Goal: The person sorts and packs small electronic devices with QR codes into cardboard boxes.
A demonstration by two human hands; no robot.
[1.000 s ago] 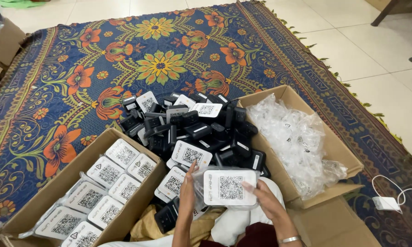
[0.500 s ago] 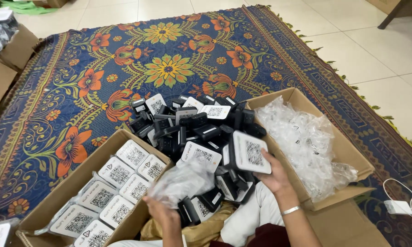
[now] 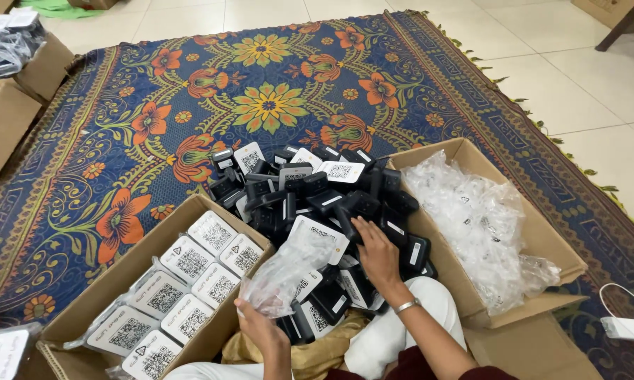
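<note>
Blue woven cloth with orange and yellow flowers, the rug [image 3: 190, 127] spreads under everything you work on. On it, at your right, a cardboard box [image 3: 542, 246] holds crumpled clear bags [image 3: 472, 218]; at your left another cardboard box [image 3: 113, 288] holds bagged white-faced units [image 3: 204, 264] laid in rows. Between the two boxes lies the heap of small black devices [image 3: 317, 197], hard plastic shells that look stiff, light and a little slick, so you would do best to take one by its long edges rather than its flat face. Your right hand [image 3: 377, 253] rests on that heap with fingers spread and curled over a black unit, not yet closed around it. Your left hand [image 3: 261, 327] pinches the clear plastic bag [image 3: 289, 271] at its lower end, just beside the left box; the film is soft, limp and likely slippery, so grip it near the mouth.
</note>
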